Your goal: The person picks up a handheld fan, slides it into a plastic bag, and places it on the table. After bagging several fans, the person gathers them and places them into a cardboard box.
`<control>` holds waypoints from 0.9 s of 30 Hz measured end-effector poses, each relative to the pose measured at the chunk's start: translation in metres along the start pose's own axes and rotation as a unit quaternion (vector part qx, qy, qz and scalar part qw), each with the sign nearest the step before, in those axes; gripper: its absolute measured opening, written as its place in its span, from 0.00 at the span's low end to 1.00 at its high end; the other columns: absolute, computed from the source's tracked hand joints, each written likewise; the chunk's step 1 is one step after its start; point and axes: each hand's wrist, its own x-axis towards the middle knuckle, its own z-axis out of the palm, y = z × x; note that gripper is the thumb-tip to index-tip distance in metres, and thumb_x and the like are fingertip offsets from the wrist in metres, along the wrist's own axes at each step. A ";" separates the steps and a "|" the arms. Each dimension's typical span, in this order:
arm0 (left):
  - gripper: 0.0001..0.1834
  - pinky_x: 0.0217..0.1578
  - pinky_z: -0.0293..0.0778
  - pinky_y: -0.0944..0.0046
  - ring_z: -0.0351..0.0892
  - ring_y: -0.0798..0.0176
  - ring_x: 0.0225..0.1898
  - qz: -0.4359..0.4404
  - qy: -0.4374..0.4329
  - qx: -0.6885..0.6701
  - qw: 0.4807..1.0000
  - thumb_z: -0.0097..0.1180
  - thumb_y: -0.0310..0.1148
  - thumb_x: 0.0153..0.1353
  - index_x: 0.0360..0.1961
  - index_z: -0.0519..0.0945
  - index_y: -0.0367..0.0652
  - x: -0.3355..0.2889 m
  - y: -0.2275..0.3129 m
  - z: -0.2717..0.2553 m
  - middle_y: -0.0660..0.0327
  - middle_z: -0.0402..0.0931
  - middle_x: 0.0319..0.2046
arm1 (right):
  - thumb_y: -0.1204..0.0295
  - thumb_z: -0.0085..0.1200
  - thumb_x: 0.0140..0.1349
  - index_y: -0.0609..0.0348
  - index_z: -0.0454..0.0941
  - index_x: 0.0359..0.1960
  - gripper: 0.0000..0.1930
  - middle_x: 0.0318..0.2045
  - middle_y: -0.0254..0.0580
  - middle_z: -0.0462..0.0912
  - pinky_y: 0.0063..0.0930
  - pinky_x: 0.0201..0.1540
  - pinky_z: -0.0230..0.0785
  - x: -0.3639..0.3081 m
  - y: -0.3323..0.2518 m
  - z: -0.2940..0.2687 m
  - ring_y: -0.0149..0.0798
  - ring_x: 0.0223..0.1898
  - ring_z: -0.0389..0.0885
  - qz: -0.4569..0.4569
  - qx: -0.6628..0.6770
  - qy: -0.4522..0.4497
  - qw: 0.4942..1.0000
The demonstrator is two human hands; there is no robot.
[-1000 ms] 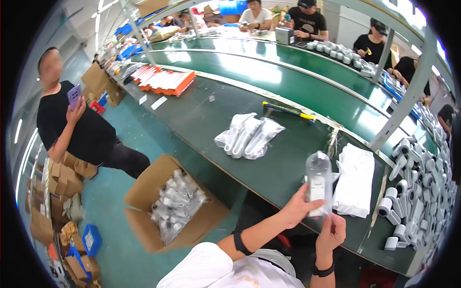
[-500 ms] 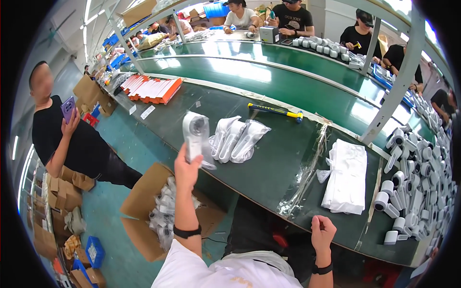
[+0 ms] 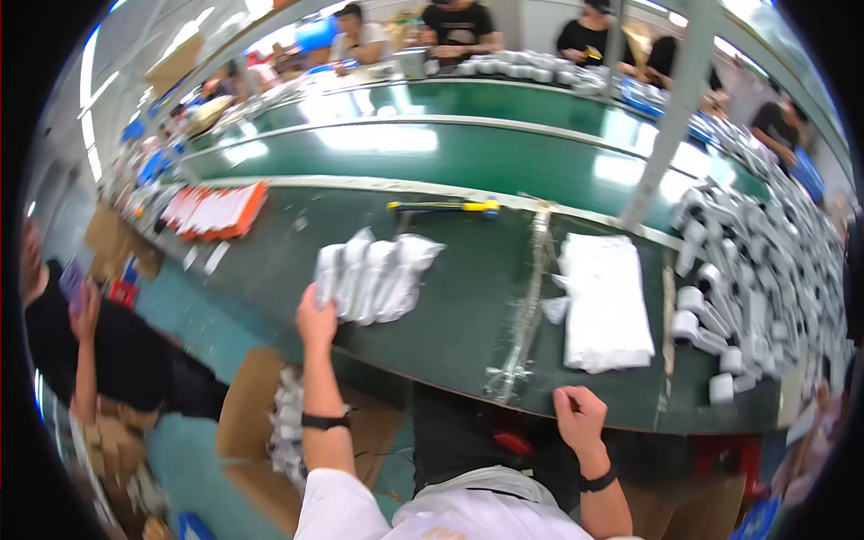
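My left hand [image 3: 317, 317] is closed round the lower end of a clear-bagged pale device [image 3: 328, 270] with a rounded head and a handle. That device rests on the dark table at the left of a row of similar bagged devices [image 3: 369, 281]. My right hand [image 3: 580, 416] is curled closed at the table's front edge, with nothing visible in it. Nearest to it lies a stack of flat white plastic bags [image 3: 605, 306]. Motion smears the picture somewhat.
A yellow-and-black hammer [image 3: 445, 207] lies behind the row. Many loose grey-white devices [image 3: 738, 279] are heaped at right. Orange-and-white cartons [image 3: 216, 211] lie far left. An open cardboard box [image 3: 241, 387] with bagged pieces stands below the table. A person holding a phone [image 3: 70, 281] stands left.
My left hand has lowered the bagged device from above the table to the left end of the row. The view has turned, shifting the scene leftward. My right hand stays curled.
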 end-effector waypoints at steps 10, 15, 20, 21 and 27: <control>0.21 0.48 0.71 0.60 0.73 0.52 0.54 0.162 0.024 -0.106 0.981 0.61 0.30 0.58 0.53 0.76 0.36 -0.070 0.123 -0.030 0.51 0.74 0.53 | 0.75 0.63 0.58 0.62 0.82 0.31 0.03 0.25 0.36 0.81 0.18 0.26 0.68 0.003 -0.013 -0.052 0.23 0.24 0.75 0.018 0.055 0.009 0.998; 0.17 0.45 0.71 0.67 0.75 0.62 0.51 0.184 -0.190 -0.239 0.934 0.61 0.24 0.57 0.49 0.79 0.40 -0.138 0.185 -0.011 0.58 0.77 0.51 | 0.75 0.59 0.59 0.61 0.81 0.33 0.04 0.30 0.38 0.82 0.22 0.29 0.69 0.034 0.009 -0.136 0.28 0.27 0.77 0.051 -0.142 0.211 0.966; 0.13 0.46 0.74 0.57 0.77 0.50 0.47 0.445 -0.296 -0.249 0.807 0.65 0.24 0.49 0.39 0.82 0.40 -0.202 0.275 0.036 0.56 0.80 0.45 | 0.72 0.61 0.53 0.57 0.73 0.55 0.25 0.51 0.47 0.76 0.44 0.56 0.64 0.080 0.068 -0.212 0.52 0.55 0.70 -0.026 -0.445 0.167 0.879; 0.13 0.45 0.73 0.57 0.77 0.51 0.45 0.479 -0.286 -0.244 0.794 0.66 0.26 0.49 0.38 0.82 0.41 -0.212 0.284 0.051 0.58 0.80 0.43 | 0.72 0.62 0.52 0.57 0.73 0.55 0.26 0.52 0.46 0.76 0.44 0.57 0.63 0.090 0.071 -0.212 0.51 0.56 0.70 -0.010 -0.480 0.132 0.867; 0.11 0.39 0.68 0.58 0.74 0.57 0.38 0.559 -0.238 -0.178 0.774 0.68 0.32 0.48 0.34 0.82 0.45 -0.247 0.317 0.094 0.64 0.78 0.34 | 0.74 0.62 0.50 0.54 0.76 0.51 0.23 0.49 0.41 0.77 0.44 0.56 0.61 0.112 0.112 -0.209 0.48 0.54 0.71 -0.010 -0.562 0.050 0.826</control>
